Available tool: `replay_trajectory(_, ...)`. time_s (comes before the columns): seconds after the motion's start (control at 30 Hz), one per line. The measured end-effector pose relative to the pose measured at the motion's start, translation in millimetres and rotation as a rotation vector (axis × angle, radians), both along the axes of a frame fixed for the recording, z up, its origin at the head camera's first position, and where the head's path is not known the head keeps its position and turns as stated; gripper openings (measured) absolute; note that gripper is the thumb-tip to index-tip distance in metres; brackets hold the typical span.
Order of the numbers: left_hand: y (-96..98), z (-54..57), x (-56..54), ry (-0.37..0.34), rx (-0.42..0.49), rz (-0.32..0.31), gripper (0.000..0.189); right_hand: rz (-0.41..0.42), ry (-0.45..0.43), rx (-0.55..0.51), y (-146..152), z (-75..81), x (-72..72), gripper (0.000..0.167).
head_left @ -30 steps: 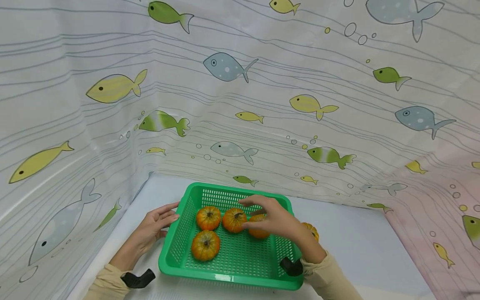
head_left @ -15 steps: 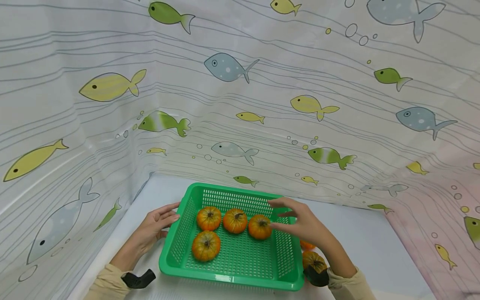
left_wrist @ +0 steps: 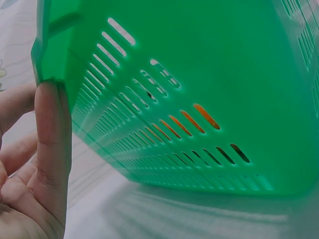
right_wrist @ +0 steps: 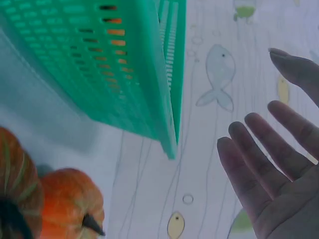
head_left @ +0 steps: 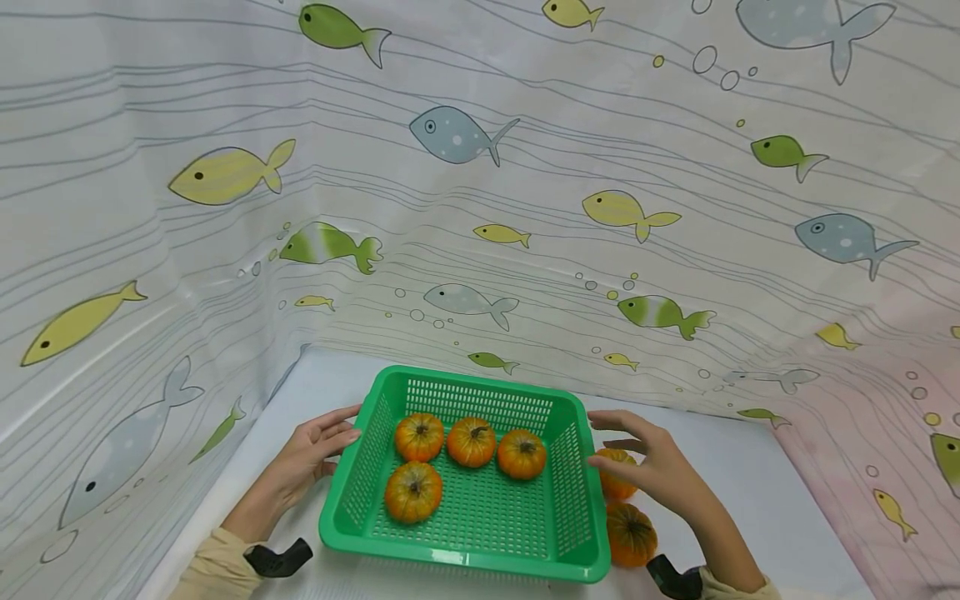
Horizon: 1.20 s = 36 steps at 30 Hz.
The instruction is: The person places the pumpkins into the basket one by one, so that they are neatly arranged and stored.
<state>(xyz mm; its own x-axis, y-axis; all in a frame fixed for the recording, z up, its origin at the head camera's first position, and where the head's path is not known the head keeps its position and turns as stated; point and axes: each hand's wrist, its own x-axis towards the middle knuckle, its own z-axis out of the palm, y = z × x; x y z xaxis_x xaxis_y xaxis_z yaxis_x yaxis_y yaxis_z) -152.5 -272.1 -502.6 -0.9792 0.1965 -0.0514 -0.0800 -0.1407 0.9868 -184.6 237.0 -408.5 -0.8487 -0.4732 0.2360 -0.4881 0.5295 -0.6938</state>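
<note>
My loose, empty right hand (head_left: 660, 467) partly hides a pumpkin (head_left: 617, 490); I can't tell whether my left hand (head_left: 303, 454) grips the basket (head_left: 525, 567).

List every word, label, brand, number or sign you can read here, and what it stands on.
None: no readable text in any view.
Green basket: pale patch on the near rim, no legible lettering; label or glare, unclear.
Fish-patterned curtain: drawings only, no lettering.

basket (head_left: 525, 567): smooth glossy plastic | pumpkins (head_left: 413, 493): ribbed rind | sleeves (head_left: 213, 567): matt cloth
</note>
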Motion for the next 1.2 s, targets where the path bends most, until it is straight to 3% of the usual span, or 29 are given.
replay_trajectory(0.2, -0.5, -1.5, 0.0, -0.003, -0.004, 0.005, 0.061, -0.107, -0.062, 0.062, 22.8, -12.7, 8.5, 0.053)
replay_trajectory(0.47, -1.4, -3.6, -0.5, 0.014, 0.002, -0.011, 0.061, -0.165, -0.192, 0.07, 43.3, -34.7, 23.7, 0.058)
replay_trajectory(0.67, -2.1, -5.0, -0.2, -0.001, 0.0, 0.005, 0.054, -0.155, -0.279, 0.107, 55.3, -51.4, 27.1, 0.055)
replay_trajectory(0.93, -1.3, -2.8, 0.4, 0.009, 0.008, -0.008, 0.06, -0.138, -0.396, 0.142, 62.3, -71.0, 29.5, 0.057)
replay_trajectory(1.2, -1.4, -3.5, 0.0, -0.003, -0.01, 0.007, 0.059, -0.16, -0.439, 0.166, 65.6, -82.2, 31.7, 0.056)
